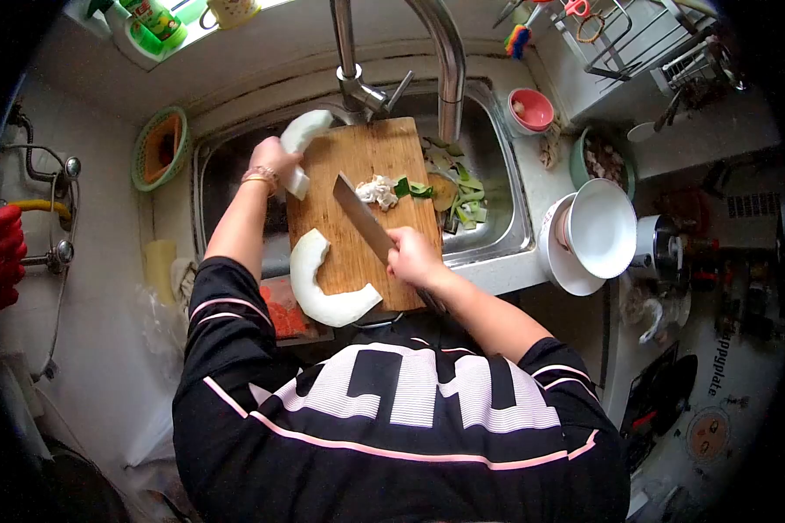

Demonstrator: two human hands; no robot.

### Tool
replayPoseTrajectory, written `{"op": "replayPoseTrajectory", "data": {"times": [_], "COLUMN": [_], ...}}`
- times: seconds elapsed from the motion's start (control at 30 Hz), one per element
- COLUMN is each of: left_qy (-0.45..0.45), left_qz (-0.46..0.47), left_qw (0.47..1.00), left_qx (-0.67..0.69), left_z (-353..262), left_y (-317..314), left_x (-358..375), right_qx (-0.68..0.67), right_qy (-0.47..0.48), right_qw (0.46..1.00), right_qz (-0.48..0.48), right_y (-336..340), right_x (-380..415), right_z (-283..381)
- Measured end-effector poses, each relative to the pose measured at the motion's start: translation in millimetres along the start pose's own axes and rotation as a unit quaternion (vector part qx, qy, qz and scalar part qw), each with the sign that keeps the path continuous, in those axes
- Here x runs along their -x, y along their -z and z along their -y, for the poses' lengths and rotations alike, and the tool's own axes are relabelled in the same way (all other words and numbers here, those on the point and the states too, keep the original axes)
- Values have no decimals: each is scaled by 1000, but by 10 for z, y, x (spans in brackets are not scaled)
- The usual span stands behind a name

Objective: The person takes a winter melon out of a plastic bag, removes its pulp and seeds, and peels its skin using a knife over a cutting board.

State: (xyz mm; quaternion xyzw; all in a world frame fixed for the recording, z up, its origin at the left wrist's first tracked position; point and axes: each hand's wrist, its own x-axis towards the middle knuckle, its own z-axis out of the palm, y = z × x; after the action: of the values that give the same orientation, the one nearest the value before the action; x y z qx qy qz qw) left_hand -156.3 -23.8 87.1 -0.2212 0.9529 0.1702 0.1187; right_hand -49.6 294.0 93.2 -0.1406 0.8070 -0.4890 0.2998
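My left hand (275,159) is closed around a curved piece of white melon (306,129) at the upper left edge of the wooden cutting board (344,209). My right hand (412,256) grips a cleaver (362,218), its wide blade angled up and left over the board. Another curved white melon piece (323,296) lies on the board's lower left part. Near the blade's tip sit a small white heap (378,191) and some green pieces (413,188).
The board lies across a steel sink (506,209) holding green and yellowish scraps (467,199). A faucet (449,70) rises behind it. White bowls (600,228), a pink bowl (532,109) and a green bowl (604,157) stand right; a green basket (162,148) stands left.
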Motion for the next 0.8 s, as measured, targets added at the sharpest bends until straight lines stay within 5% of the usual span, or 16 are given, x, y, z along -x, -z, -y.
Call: {"op": "replayPoseTrajectory", "data": {"times": [0.07, 0.17, 0.3, 0.37, 0.57, 0.7, 0.8], "left_qy": [26, 33, -6, -11, 7, 4, 68], "left_qz": [-4, 22, -3, -2, 9, -30, -79], "left_qw": [999, 998, 1000, 1000, 1000, 996, 981], "left_qx": [33, 49, 15, 17, -1, 81, 161], "left_z": [131, 6, -176, -260, -284, -10, 376], "left_y": [-48, -13, -254, -318, -321, -474, -565], "left_x": [29, 260, 345, 364, 343, 289, 295], "right_qx": [56, -16, -91, -27, -47, -184, -192], "right_qy": [29, -95, -139, -108, -25, -96, -127], "right_qw": [995, 989, 963, 961, 977, 978, 973], "right_qz": [-74, -113, -211, -252, -205, 29, 22], "right_y": [-7, 365, 857, 1018, 739, 414, 342], "right_x": [-187, -130, -168, -91, 158, -98, -316], "right_z": [-253, 6, -310, -338, -263, -45, -164]}}
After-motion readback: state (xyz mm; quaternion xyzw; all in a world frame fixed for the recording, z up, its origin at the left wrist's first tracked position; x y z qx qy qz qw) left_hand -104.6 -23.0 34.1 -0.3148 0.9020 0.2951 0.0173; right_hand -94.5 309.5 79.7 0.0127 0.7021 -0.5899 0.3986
